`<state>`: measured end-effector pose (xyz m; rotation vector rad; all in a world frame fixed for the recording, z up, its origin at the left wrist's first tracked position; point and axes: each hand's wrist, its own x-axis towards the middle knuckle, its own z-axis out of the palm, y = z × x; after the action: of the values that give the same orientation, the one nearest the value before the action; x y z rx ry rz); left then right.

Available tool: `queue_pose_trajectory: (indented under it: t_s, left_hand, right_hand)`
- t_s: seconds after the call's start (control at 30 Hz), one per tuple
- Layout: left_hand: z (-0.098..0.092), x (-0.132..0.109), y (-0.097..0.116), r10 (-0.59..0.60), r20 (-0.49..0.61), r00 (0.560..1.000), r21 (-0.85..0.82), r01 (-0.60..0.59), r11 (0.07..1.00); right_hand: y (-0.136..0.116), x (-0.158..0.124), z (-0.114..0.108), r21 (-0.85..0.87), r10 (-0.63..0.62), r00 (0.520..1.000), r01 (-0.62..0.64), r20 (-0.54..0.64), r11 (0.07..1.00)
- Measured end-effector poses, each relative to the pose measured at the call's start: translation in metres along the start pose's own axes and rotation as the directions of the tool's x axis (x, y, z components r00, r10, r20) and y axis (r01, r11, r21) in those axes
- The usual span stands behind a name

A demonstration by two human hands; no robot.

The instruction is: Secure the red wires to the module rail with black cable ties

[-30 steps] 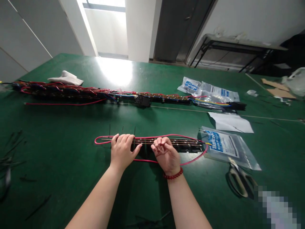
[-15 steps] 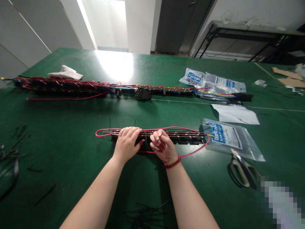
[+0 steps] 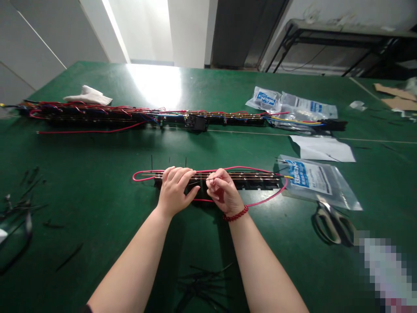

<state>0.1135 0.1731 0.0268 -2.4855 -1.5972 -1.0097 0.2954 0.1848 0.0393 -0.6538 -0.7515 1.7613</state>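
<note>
Wiry black strip (image 3: 257, 180) on a big green table (image 3: 107, 234)

Long, narrow and ridged, lying crosswise right in front, with fine brassy lines running lengthwise and little shiny spots dotted along them. Smooth, rubbery-looking red cable (image 3: 241, 167) looped around it, rounded bend out past the left end, wider curve on the right. A few stiff black strands (image 3: 151, 163) sticking up behind the left part.

Left hand (image 3: 176, 189) palm-down on the strip, fingers draped over the far edge, thumb out to the side; can't tell how firm a grip. Right hand (image 3: 224, 189) curled just in front, thumb and index pinched on a thin black strand (image 3: 212, 179). Red beaded bracelet (image 3: 235, 213) on that wrist.

Just beside the right end, a clear crinkly plastic bag (image 3: 342, 187) with blue-and-white print, then scissors (image 3: 332, 224) with pale-lined loop handles. Flat white paper (image 3: 325, 148) behind. Farther back, a much longer wired assembly (image 3: 114, 115), bristling with red wires, and a soft crumpled whitish cloth (image 3: 89, 95).

Tabletop smooth and glossy, with a bright glare patch and scattered heaps of spindly black pieces (image 3: 202, 282). Beyond: pale walls, a dark door (image 3: 246, 32), a cluttered narrow side table (image 3: 352, 30).
</note>
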Motion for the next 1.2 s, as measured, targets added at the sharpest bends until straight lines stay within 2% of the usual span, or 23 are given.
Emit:
queue_pose_trajectory:
  t_s: [0.13,0.43,0.63,1.07,1.2]
  left_hand:
    - [-0.0053,0.0009,0.0017,0.075,0.001,0.997,-0.06,-0.075,0.995]
    - [-0.0036,0.002,0.0009,0.099,0.062,0.993,-0.036,-0.097,0.995]
    - [-0.0019,0.0019,0.0008,0.134,0.045,0.99,-0.034,-0.132,0.991]
    - [-0.0035,0.0021,0.0026,0.138,0.114,0.984,-0.047,-0.133,0.99]
    - [-0.0038,0.0001,0.0003,0.07,0.043,0.997,-0.144,-0.063,0.988]
  right_hand:
    - [0.0054,0.0016,0.0018,-0.125,-0.019,0.999,0.014,-0.038,0.992]
    - [0.006,0.0021,0.0041,-0.157,-0.032,0.999,0.026,-0.036,0.987]
    - [0.0079,0.0028,0.0029,-0.173,-0.024,0.999,0.017,-0.038,0.985]
    - [0.0058,0.0019,0.004,-0.16,-0.01,0.999,0.002,-0.047,0.987]
    - [0.0058,0.002,0.0039,-0.137,-0.003,1.0,0.0,-0.028,0.991]
